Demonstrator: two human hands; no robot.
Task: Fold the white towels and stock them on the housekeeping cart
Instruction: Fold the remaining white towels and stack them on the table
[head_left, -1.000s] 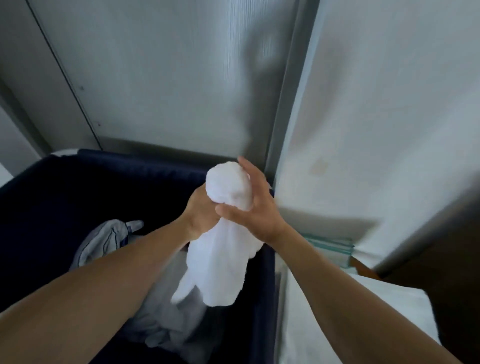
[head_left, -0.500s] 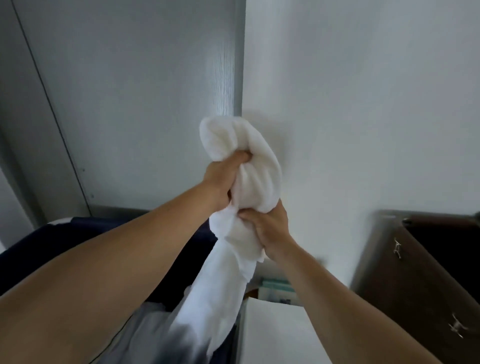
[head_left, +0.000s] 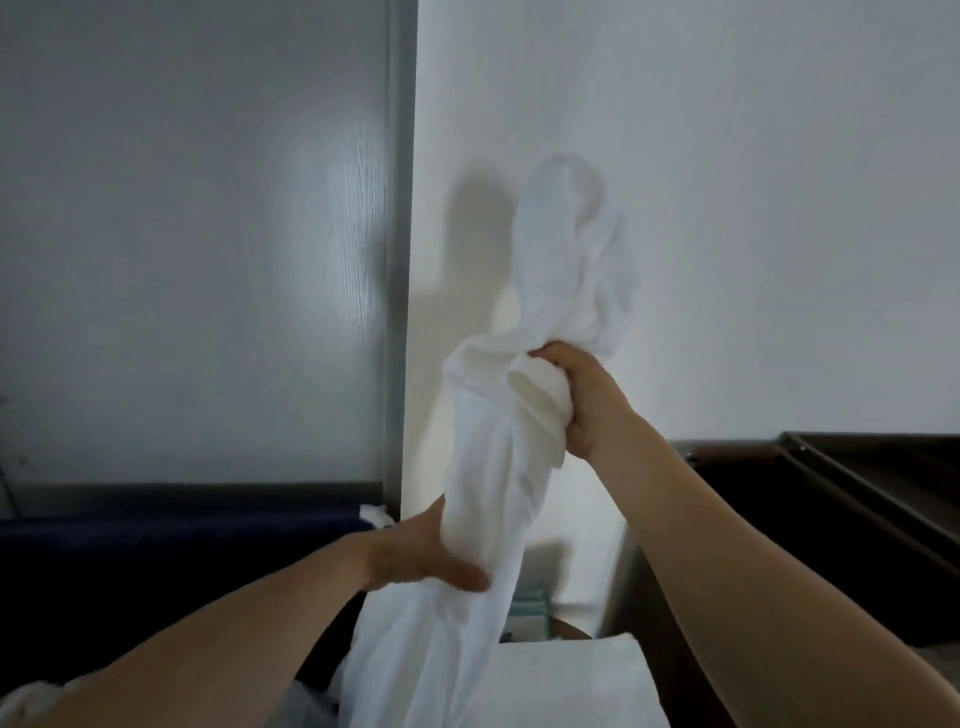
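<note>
White towel (head_left: 493, 467) first: where is it?
— Held up in the air before the white wall (head_left: 727, 208), bunched into a long rope. Its top loops above the upper fist and its tail hangs down past the bottom edge.
— And the hands?
— The right hand (head_left: 587, 400) is curled tight round the gathered middle. The left hand (head_left: 415, 556), lower, clasps the hanging part, thumb across the front.
— What hems them in?
— A grey door panel (head_left: 208, 260) on the left with a dark blue bin rim (head_left: 182, 519) under it, dark wooden furniture (head_left: 857, 519) on the right, and a flat white surface (head_left: 571, 680) below. Above, only bare wall.
</note>
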